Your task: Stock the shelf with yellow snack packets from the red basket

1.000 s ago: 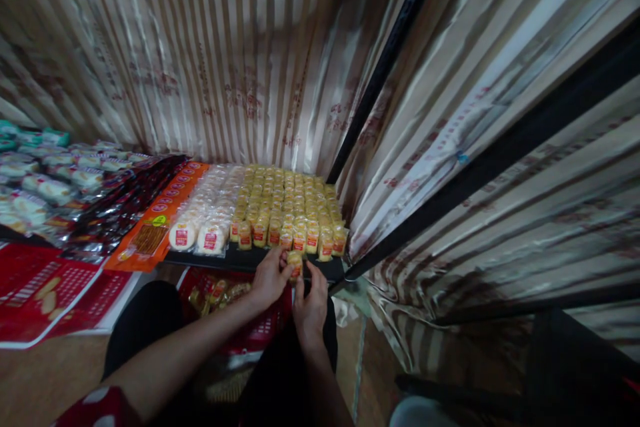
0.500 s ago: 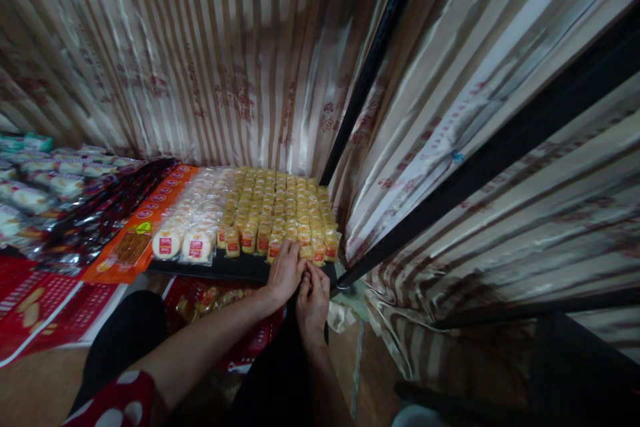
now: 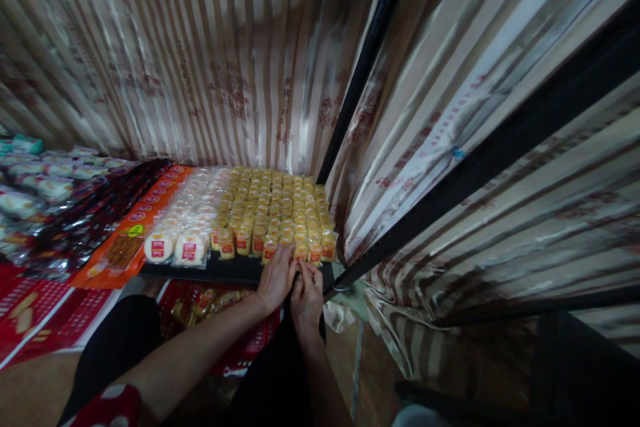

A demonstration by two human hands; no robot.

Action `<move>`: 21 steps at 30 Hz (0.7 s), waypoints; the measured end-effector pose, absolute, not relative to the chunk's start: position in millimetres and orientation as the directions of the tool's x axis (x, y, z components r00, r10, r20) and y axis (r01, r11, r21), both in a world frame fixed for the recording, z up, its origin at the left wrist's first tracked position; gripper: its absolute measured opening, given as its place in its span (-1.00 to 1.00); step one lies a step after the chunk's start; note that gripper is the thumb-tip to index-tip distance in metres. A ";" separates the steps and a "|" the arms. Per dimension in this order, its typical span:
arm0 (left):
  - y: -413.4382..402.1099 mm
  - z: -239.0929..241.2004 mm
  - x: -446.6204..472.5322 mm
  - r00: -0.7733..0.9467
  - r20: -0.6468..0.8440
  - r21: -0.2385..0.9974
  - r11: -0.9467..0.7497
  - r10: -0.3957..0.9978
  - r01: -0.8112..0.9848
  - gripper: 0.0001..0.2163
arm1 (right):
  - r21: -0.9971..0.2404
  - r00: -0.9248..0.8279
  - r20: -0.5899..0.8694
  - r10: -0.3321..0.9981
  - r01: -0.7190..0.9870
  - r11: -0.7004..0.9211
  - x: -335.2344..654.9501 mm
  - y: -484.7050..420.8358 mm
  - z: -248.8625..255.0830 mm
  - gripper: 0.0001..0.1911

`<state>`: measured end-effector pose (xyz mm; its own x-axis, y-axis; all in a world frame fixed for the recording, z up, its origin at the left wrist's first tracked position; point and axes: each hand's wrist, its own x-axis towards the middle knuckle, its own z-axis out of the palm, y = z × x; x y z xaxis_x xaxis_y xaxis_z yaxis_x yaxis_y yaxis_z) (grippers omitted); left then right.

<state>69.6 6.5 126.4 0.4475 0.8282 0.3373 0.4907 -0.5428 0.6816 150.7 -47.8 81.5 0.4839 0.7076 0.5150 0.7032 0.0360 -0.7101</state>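
Note:
Rows of small yellow wrapped cakes (image 3: 280, 207) with red labels fill the right part of a black shelf (image 3: 230, 270). My left hand (image 3: 276, 278) and my right hand (image 3: 307, 293) meet at the front row, fingers pinched together on one small yellow packet (image 3: 300, 251) at the shelf's front edge. Both hands touch the front-row packets. What the fingertips grip is partly hidden.
Round white wrapped cakes (image 3: 173, 247) sit left of the yellow ones, then an orange snack pack (image 3: 125, 250) and dark packets (image 3: 95, 213). A red basket (image 3: 220, 320) with snacks stands below the shelf. Striped curtains (image 3: 210, 60) hang behind, with black poles (image 3: 365, 67) on the right.
The packet I held in front of the shelf has been moved up into the front row. Both hands followed it forward and closed together there. The view shifted slightly.

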 end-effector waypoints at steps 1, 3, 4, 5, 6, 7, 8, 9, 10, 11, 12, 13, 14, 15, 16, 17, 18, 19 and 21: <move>5.7 125.7 67.7 0.492 0.330 0.662 -0.569 0.806 0.487 -0.74 | -0.707 0.482 0.516 0.708 0.706 0.034 151.0 -47.5 80.2 -0.61; 5.1 122.6 64.6 0.576 0.297 0.624 -0.612 0.761 0.486 -0.73 | -0.694 0.470 0.523 0.711 0.719 0.035 151.7 -47.0 77.7 -0.60; 5.3 120.1 63.4 0.602 0.279 0.609 -0.622 0.748 0.492 -0.70 | -0.685 0.461 0.526 0.715 0.728 0.035 152.0 -46.7 76.8 -0.59; 5.8 117.2 62.6 0.613 0.265 0.599 -0.625 0.744 0.500 -0.67 | -0.676 0.453 0.525 0.721 0.737 0.029 152.2 -46.4 76.1 -0.58; 6.4 114.2 62.1 0.616 0.256 0.593 -0.624 0.745 0.509 -0.63 | -0.668 0.448 0.521 0.727 0.744 0.020 152.2 -46.2 75.8 -0.56; 7.0 111.3 62.0 0.613 0.249 0.591 -0.619 0.750 0.517 -0.60 | -0.661 0.445 0.515 0.733 0.751 0.009 152.1 -45.9 75.7 -0.55; 7.5 108.9 62.2 0.611 0.241 0.592 -0.613 0.754 0.523 -0.58 | -0.654 0.443 0.509 0.738 0.757 -0.003 151.8 -45.7 75.9 -0.54; 7.7 107.2 62.5 0.610 0.231 0.595 -0.606 0.758 0.528 -0.56 | -0.648 0.443 0.505 0.741 0.761 -0.014 151.4 -45.6 76.1 -0.53; 7.7 106.2 62.8 0.610 0.220 0.596 -0.600 0.761 0.533 -0.55 | -0.643 0.443 0.503 0.742 0.766 -0.021 150.9 -45.6 76.3 -0.52; 7.4 106.1 62.9 0.612 0.212 0.592 -0.599 0.762 0.540 -0.55 | -0.639 0.442 0.502 0.743 0.769 -0.025 150.4 -45.6 76.5 -0.53; 6.7 106.8 62.6 0.615 0.212 0.582 -0.604 0.760 0.545 -0.54 | -0.635 0.441 0.503 0.743 0.772 -0.029 150.0 -45.7 76.7 -0.53; 5.7 108.0 61.5 0.619 0.221 0.566 -0.616 0.754 0.548 -0.54 | -0.631 0.441 0.504 0.743 0.775 -0.032 149.6 -45.9 76.9 -0.54; 4.4 109.3 59.5 0.620 0.240 0.546 -0.632 0.747 0.550 -0.54 | -0.630 0.441 0.506 0.742 0.776 -0.032 149.3 -46.2 77.2 -0.54; 3.0 110.6 56.5 0.614 0.268 0.521 -0.648 0.743 0.556 -0.54 | -0.630 0.440 0.508 0.741 0.776 -0.029 149.0 -46.4 77.6 -0.54; 1.4 111.4 52.5 0.599 0.301 0.494 -0.659 0.742 0.567 -0.53 | -0.631 0.436 0.511 0.741 0.776 -0.022 148.7 -46.6 78.2 -0.53; -0.1 111.5 47.7 0.575 0.335 0.470 -0.661 0.747 0.585 -0.53 | -0.632 0.434 0.514 0.740 0.775 -0.015 148.4 -46.8 79.0 -0.52; -1.4 110.9 42.2 0.542 0.366 0.451 -0.654 0.756 0.608 -0.52 | -0.632 0.430 0.519 0.739 0.775 -0.008 148.1 -47.0 79.7 -0.51; -2.5 109.5 36.5 0.507 0.393 0.438 -0.641 0.767 0.630 -0.52 | -0.630 0.427 0.522 0.738 0.777 -0.004 147.7 -47.1 80.3 -0.50; -3.4 105.1 26.0 0.449 0.435 0.428 -0.619 0.780 0.659 -0.53 | -0.622 0.428 0.524 0.736 0.783 -0.013 146.7 -47.1 80.8 -0.50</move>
